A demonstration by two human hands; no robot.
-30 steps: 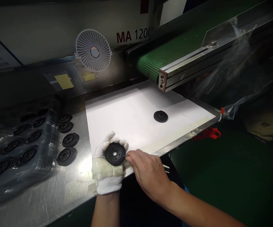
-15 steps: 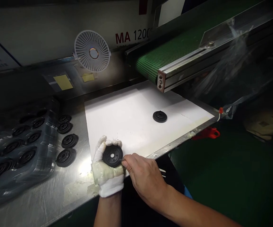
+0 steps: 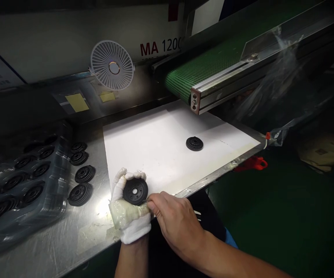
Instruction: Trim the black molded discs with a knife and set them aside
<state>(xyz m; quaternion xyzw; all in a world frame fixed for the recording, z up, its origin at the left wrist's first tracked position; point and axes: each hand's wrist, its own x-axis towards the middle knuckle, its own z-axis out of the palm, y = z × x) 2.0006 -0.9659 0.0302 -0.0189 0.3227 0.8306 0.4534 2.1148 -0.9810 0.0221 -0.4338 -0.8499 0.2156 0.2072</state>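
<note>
Black moulded disc (image 3: pixel 135 191) sits gripped in the gloved left hand (image 3: pixel 129 216), fingers curled round its rim, over the near edge of a white sheet (image 3: pixel 155 154) on the steel worktop (image 3: pixel 54 231). The bare right hand (image 3: pixel 175 220), fingers closed, meets the disc's right edge; anything held there is hidden. A second disc (image 3: pixel 194 143) lies on the sheet; further discs (image 3: pixel 81 185) lie left, beside a plastic tray (image 3: pixel 25 185).

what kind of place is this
Most likely a factory production area. A green conveyor belt ends over a steel workbench, black ribbed discs lie lined up by a clear plastic tray, and a white-gloved left hand holds a similar disc.
</note>
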